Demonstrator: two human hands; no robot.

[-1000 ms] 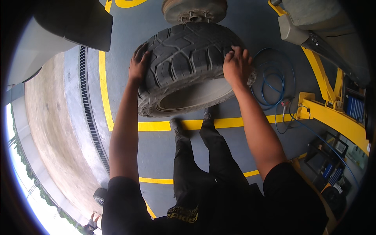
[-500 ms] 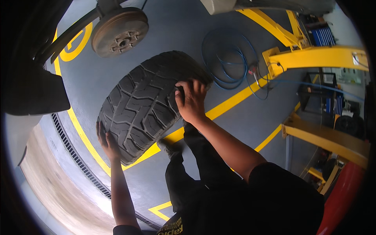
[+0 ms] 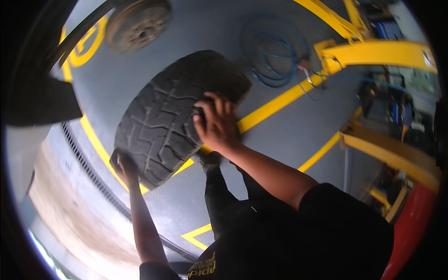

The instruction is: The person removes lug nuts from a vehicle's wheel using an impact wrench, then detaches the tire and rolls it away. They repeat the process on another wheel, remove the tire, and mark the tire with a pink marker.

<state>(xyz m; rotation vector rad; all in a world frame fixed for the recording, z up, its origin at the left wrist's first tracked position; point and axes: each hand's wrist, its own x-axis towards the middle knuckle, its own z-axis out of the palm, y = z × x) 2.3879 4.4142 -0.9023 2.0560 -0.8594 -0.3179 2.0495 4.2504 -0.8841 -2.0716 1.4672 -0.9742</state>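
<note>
A large black tire point(image 3: 158, 112) with a chunky tread stands on the floor in front of me, leaning a little. My right hand point(image 3: 217, 123) rests on its upper right part, with the fingers bent over the tread blocks. At the lower left edge of the tire, my left hand point(image 3: 123, 169) presses against the side, its fingertips partly blurred. The tire sits between both hands. Beyond it at the upper left hangs a rusty brake drum or rotor point(image 3: 140, 27) with wheel studs around its hub.
A coiled blue hose point(image 3: 275, 56) lies on the floor beyond the tire. Yellow lift arms point(image 3: 378, 57) reach in from the right, near a red post point(image 3: 413, 228). A dark vehicle part point(image 3: 44, 100) overhangs the left. A drain grate point(image 3: 95, 182) runs along the floor there.
The view has shifted slightly, with the brake part and hose now higher in it. My right hand has slid left and nearer me along the tread. My left hand stays at the tire's edge.
</note>
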